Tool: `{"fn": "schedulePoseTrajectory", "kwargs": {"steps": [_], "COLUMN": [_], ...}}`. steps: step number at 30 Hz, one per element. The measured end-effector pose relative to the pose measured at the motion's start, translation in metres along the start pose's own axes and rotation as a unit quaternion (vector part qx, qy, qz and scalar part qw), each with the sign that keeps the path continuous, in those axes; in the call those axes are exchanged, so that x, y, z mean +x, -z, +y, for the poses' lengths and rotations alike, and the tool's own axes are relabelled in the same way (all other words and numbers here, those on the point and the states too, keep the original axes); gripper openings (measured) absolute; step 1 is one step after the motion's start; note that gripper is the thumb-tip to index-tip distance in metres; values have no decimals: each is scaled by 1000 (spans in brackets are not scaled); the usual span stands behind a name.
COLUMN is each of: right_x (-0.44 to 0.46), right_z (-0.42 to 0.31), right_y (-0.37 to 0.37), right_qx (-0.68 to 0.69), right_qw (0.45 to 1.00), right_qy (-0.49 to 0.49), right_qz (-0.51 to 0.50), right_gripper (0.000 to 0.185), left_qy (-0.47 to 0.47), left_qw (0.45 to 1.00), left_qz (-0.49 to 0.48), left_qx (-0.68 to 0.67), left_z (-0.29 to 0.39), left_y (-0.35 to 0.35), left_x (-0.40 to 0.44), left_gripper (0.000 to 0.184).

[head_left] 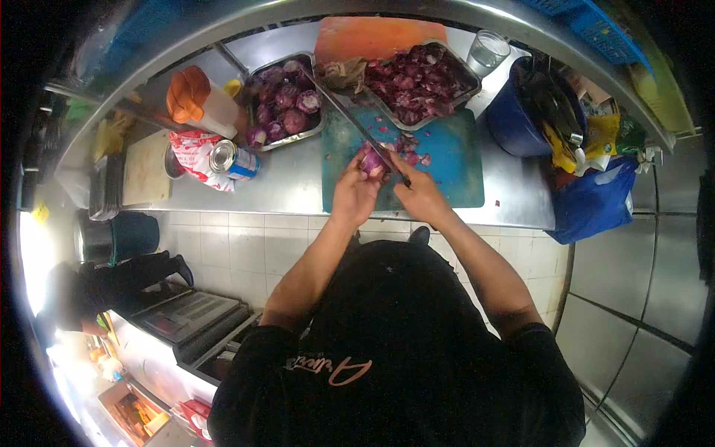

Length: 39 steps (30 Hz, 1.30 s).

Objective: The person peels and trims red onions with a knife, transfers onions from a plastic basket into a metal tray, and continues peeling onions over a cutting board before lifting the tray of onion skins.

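My left hand [356, 195] is closed around a red onion [372, 165] above the front edge of the green-blue cutting board [454, 167]. In my right hand [419, 194] is the handle of a long knife [344, 112], its blade pointing up and left and lying against the onion. Bits of red onion skin [410, 146] are scattered on the board just beyond my hands. Behind on the left, a metal tray holds whole red onions [287, 100]. A second tray at the back right is heaped with dark red onion skins [421, 82], and a crumpled brown cloth [344, 74] touches its left side.
An orange board [380, 37] lies at the back. To the right are a glass [488, 52], a dark blue bucket [514, 112] and a blue bag [596, 205]. A can [232, 159] and an orange-lidded container [201, 104] stand left. A person's dark-clothed legs [134, 276] show lower left.
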State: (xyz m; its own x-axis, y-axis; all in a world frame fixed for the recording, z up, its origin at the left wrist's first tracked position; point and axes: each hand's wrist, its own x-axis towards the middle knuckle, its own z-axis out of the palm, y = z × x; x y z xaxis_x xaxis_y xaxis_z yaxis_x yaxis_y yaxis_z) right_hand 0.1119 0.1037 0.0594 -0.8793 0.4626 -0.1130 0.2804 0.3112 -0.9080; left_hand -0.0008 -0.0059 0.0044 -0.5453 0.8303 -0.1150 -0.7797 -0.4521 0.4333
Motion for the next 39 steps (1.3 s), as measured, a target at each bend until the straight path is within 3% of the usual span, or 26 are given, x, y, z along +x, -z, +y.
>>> {"fn": "schedulePoseTrajectory", "kwargs": {"steps": [7,12,17,22,25,28,34,39], "right_x": [1,-10,-6,2,-5,-16,-22,-21], "right_z": [9,-7,-20,11,4,-2,-19,-5], "right_y": [0,1,6,8,17,19,20,11], "right_qx": [37,-95,-28,37,0,-102,-109,-125], "right_qw": [999,995,995,993,999,993,992,991], "right_qy": [-34,13,-60,-105,-41,61,35,31], "right_qz": [1,-9,-80,-40,-18,26,-56,-43], "right_gripper": [67,72,71,70,72,75,81,79], "left_qy": [-6,-9,-4,-23,-17,21,-4,-23], "left_qw": [997,998,999,998,998,996,998,992], "left_qz": [78,55,47,26,43,46,29,10], "left_qx": [10,-5,5,47,41,68,57,121], "left_z": [2,-3,-3,2,10,12,7,7], "left_y": [-12,-11,-7,-17,-21,-14,-26,-16], "left_x": [1,-2,0,-3,-6,-10,-10,-11], "left_gripper": [34,32,34,38,40,54,48,55]}}
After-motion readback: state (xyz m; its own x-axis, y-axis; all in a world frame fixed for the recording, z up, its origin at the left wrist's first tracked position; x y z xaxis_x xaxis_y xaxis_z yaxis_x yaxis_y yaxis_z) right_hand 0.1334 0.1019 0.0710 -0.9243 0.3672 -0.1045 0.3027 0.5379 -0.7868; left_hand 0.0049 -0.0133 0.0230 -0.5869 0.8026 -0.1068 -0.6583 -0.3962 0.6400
